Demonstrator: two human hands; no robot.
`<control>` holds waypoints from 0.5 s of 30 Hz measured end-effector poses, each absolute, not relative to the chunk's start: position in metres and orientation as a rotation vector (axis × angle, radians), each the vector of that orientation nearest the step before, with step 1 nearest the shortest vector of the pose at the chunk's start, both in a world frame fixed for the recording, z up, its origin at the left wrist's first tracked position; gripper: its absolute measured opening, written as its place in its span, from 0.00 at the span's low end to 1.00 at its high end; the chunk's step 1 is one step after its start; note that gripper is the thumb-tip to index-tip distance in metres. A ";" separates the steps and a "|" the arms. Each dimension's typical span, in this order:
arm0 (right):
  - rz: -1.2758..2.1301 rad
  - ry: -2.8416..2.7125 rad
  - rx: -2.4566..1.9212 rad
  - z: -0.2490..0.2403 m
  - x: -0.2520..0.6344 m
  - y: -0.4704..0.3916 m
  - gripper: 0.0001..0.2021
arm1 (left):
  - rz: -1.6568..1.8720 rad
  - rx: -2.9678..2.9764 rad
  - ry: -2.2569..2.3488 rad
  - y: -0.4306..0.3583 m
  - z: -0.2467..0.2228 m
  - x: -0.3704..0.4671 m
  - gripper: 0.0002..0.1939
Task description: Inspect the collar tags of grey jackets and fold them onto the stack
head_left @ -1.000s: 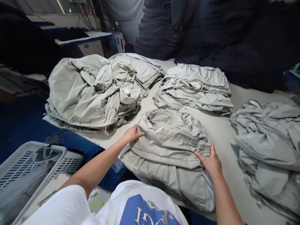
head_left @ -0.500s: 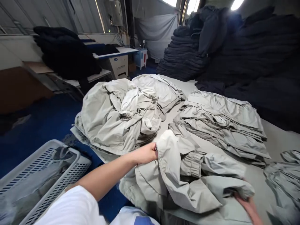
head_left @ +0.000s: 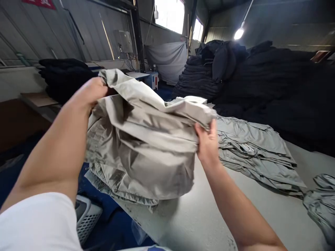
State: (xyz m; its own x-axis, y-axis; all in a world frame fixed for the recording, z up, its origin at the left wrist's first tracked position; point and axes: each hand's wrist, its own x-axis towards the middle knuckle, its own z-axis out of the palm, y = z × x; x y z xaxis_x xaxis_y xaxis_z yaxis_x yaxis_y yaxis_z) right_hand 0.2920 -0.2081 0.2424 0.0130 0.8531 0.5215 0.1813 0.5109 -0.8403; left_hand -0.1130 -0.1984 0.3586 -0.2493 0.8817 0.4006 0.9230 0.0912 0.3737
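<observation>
A light grey garment (head_left: pixel 157 139), probably a jacket, is stretched between my two hands above the table (head_left: pixel 199 216). My left hand (head_left: pixel 96 91) grips its upper left edge, fingers mostly hidden behind the cloth. On the other side, my right hand (head_left: pixel 208 141) pinches the edge of the fabric, thumb and fingers closed on it. The cloth hangs down in folds and is slightly blurred. Beneath it, partly covered, lies a heap of similar grey garments (head_left: pixel 115 183) at the table's left edge.
More grey garments (head_left: pixel 259 150) are piled on the right of the table, with another bundle (head_left: pixel 321 202) at the far right edge. Tall stacks of dark clothing (head_left: pixel 261 80) stand behind. A white plastic basket (head_left: pixel 90 216) sits on the blue floor at lower left.
Both hands have lifted the garment from the near table and carried it up and forward to the left. It is now spread between them, over the left heap. The view has tilted upward.
</observation>
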 end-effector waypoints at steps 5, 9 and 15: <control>0.615 -1.777 -1.224 0.190 0.237 -0.145 0.44 | -0.420 -1.793 -2.484 -0.142 0.290 -0.130 0.38; 0.366 -2.166 -1.169 0.151 0.202 -0.136 0.35 | -0.165 -2.112 -2.371 -0.116 0.202 -0.112 0.37; 0.379 -2.229 -1.363 0.097 0.180 -0.096 0.32 | -0.181 -2.138 -2.426 -0.053 0.110 -0.058 0.35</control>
